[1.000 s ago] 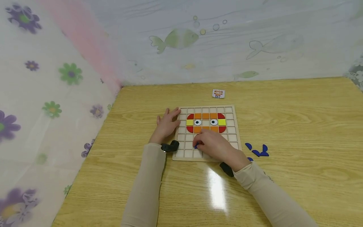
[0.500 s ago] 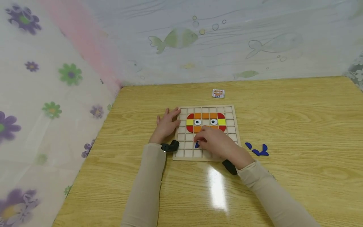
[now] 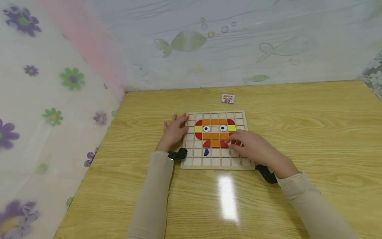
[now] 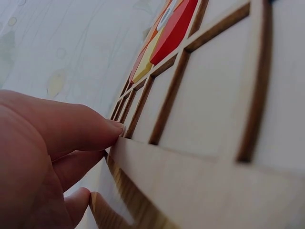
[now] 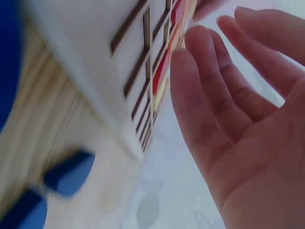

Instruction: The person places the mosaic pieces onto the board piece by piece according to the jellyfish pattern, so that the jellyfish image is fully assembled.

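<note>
A wooden grid board (image 3: 188, 159) lies on the table, bearing an orange, red and yellow tile pattern with two eye tiles (image 3: 223, 128). Below the pattern, a blue rounded piece (image 3: 206, 152) sits in a cell in the second row from the front. My left hand (image 3: 173, 132) rests its fingertips against the board's left edge; the left wrist view shows its thumb (image 4: 102, 131) touching the rim. Over the board's right part hovers my right hand (image 3: 253, 146), its fingers (image 5: 183, 86) extended and nothing held. It hides some cells on the right.
Loose blue pieces (image 5: 71, 171) lie on the wooden table (image 3: 313, 126) to the right of the board, hidden by the hand in the head view. A small printed card (image 3: 228, 98) lies behind the board. Patterned cloth (image 3: 179, 66) hangs at the back and left.
My right hand has let go of the blue piece, leaving it in a cell, and has moved right, uncovering red and orange tiles. The left hand stays at the board's edge.
</note>
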Demonstrator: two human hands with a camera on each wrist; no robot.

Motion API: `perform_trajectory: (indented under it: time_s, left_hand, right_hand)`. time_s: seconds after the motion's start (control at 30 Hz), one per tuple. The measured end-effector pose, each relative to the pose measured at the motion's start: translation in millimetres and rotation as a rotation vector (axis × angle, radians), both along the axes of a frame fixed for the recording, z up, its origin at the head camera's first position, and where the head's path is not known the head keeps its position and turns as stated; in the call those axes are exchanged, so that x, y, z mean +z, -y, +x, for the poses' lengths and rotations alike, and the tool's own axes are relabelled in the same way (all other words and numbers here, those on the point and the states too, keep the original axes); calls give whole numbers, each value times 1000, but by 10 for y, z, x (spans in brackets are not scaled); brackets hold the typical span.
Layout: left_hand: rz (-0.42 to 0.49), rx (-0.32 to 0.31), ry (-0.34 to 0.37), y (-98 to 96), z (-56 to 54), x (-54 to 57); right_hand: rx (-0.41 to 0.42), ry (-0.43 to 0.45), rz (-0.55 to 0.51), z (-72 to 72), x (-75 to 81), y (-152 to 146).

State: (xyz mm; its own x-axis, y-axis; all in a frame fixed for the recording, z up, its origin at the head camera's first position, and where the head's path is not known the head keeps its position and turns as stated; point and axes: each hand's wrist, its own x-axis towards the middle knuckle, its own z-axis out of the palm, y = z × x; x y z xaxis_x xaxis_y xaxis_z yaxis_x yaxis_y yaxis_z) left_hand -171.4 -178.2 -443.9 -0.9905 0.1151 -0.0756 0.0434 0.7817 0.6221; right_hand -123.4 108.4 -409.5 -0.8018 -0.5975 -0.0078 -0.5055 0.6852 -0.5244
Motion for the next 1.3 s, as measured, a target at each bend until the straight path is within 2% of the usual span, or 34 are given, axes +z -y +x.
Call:
perform_trajectory:
  time_s: [0.13,0.3,0.5,0.77,0.97,1.13,1.3]
  left_hand:
    - [3,0,-3,7,5,8]
    - [6,1,-5,14,-1,6]
    - [23,15,4,21,2,2]
    - [6,6,-12,37,17,-5]
    - [6,4,-11,20,12,-11]
    - [11,4,-9,4,10,-9]
    - [19,-5,-14,1,12,-4]
  right_hand:
    - [15,25,7,19,21,-152]
    - [-25,60,24,4,17,-372]
    - [-65,69,73,-40,28,-631]
    - [-68,58,136,-54,55,-911]
    - [-109,104,186,-71,46,-1041]
    - [-98,171,216,-63,16,-1069]
    - [-95,142,231,-50,5,-1044]
